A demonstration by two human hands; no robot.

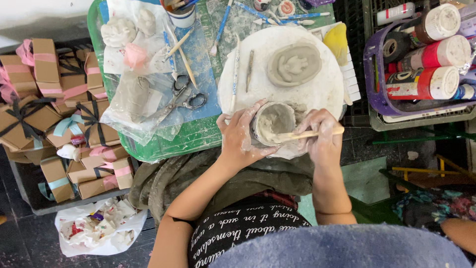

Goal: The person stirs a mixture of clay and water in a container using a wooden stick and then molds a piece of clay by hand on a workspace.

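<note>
A green table [163,144] filled the upper middle of the room, and on it lay a round white board [317,89] dusted with clay. To the right stood a purple basket [373,84] packed with paint bottles [421,82], and to the left brown gift boxes [44,99] tied with ribbon were stacked on a low shelf. A clear plastic sheet [134,104] covered lumps of grey clay beside a pair of scissors [186,97].

On the far part of the board rested a flat oval clay piece [293,63] with a raised shape in its middle. At the near edge of the board sat a small clay cup [272,123], open side up. The left hand [239,136] cupped its side, fingers curled and pressed against the outer wall, the thumb at its rim. The right hand [323,133], fingers closed together, pinched a wooden stick [308,134], the tip of which reached into the cup's hollow.
</note>
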